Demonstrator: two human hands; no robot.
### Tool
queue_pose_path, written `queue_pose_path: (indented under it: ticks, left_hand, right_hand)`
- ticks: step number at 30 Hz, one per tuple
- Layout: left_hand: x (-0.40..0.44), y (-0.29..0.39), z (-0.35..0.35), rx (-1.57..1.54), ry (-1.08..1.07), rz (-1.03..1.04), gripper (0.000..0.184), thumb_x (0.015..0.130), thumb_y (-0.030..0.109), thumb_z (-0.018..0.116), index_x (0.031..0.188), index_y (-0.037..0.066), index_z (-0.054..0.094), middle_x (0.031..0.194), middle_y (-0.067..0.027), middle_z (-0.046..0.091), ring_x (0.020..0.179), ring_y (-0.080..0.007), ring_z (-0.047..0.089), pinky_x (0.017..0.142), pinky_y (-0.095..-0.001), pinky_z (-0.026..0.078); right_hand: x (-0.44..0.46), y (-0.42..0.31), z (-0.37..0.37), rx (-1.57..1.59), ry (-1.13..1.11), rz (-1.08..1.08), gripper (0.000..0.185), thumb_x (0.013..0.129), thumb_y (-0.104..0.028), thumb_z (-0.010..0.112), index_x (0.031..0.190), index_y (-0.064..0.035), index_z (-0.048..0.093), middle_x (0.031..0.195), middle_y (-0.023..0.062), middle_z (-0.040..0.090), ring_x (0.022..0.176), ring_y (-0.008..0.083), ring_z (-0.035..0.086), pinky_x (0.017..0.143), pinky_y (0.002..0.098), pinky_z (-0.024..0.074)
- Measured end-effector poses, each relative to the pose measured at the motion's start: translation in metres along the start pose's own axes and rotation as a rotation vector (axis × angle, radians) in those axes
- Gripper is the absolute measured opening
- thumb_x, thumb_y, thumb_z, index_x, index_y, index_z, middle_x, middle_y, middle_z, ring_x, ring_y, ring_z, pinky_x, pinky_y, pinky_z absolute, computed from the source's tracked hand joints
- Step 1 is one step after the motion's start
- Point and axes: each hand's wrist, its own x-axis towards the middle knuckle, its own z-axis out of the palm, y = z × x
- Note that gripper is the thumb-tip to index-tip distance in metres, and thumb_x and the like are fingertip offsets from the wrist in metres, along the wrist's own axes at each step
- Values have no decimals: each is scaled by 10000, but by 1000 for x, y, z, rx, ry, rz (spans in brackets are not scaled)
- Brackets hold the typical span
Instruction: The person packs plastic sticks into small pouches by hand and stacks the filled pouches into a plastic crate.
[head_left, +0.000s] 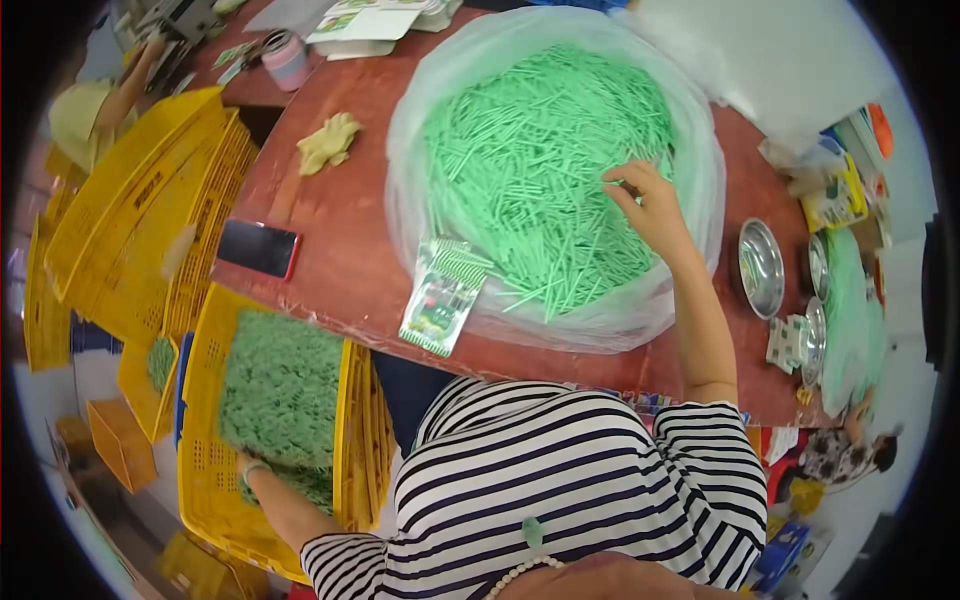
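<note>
A large heap of thin light-green sticks [540, 150] fills a clear plastic bag [410, 130] opened out on the table. Over the heap's right side is my right hand [648, 205], its thumb and fingers curved with a small gap between the tips; nothing shows between them. My left hand [246, 464] reaches down into a yellow crate [205, 480] beside the table, its fingers hidden among dark green contents [280, 375] too blurred to name. A green-and-white printed packet [442, 300] lies against the bag's lower left edge.
On the red table [340, 230] lie a phone [258, 248], a yellow glove [328, 143] and a metal bowl [762, 268]. A pink jar [286, 62] stands at the back. Stacked yellow crates [140, 220] crowd the left; another person's arm [130, 85] shows behind them.
</note>
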Motion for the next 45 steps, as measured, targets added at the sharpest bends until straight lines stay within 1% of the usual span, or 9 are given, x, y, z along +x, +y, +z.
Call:
queue_pose_path:
  ticks: [7,9,13,17,22,26,29,32,45]
  left_hand:
    - [-145,-68,89,1635,370,809,430,959,293,438,1268,0,498,1297,-162,504,1077,-294,546,862,-370,482]
    - [-235,-141,112,1715,-6,1263,360,955,220,465,1197,-35,541,1208,-167,559,997,-276,576,812,-356,485]
    - [-358,-284,136,1581,-672,1545,307,937,172,513,1139,-54,565,1106,-152,590,946,-222,576,819,-326,469]
    - [-481,-419,79,1791,-1259,1018,228,852,72,616,1076,27,610,1007,-75,596,919,-146,549,787,-276,448]
    - [-518,-489,36,1981,-1596,745,222,765,88,689,961,7,623,854,-124,623,784,-256,599,699,-333,468]
    - [-509,-505,30,2121,-1634,924,349,688,300,750,834,29,586,743,-130,577,726,-315,552,624,-401,418]
    - [-513,-510,27,2144,-1678,1078,375,664,291,766,863,36,575,759,-130,570,724,-324,551,617,-402,416]
    - [-506,-512,26,2141,-1607,829,354,665,250,768,847,21,569,758,-147,576,709,-345,554,611,-410,427]
    - [-505,-506,10,1917,-1397,772,160,761,6,672,908,-19,617,822,-91,566,732,-189,555,658,-269,435]
  right_hand:
    - [27,124,-58,-56,198,272,137,830,-109,597,911,-9,643,706,80,615,616,119,561,577,260,439]
    - [49,141,-59,-89,180,286,138,817,-109,600,898,-6,645,717,96,625,629,156,581,593,286,453]
    - [101,177,-38,-366,141,26,176,771,-86,604,928,-7,624,844,161,630,766,305,622,678,391,488]
    - [131,202,-3,-512,100,69,420,689,-45,674,1093,-30,558,1064,210,506,988,379,534,829,434,460]
    - [141,223,-5,-599,128,-29,350,686,-78,696,990,-10,538,1078,238,497,992,405,537,822,460,477]
    - [135,238,6,-696,142,-122,158,777,-27,529,932,-4,552,999,256,536,879,423,564,742,487,468]
    - [135,225,14,-692,121,-55,156,783,-7,473,918,1,552,993,252,544,850,424,567,720,485,466]
    - [134,241,11,-669,170,-157,176,753,20,470,910,23,547,905,255,560,837,425,564,719,479,468]
    - [126,227,-9,-493,126,-28,214,715,-84,681,866,24,573,872,203,569,853,386,550,720,469,442]
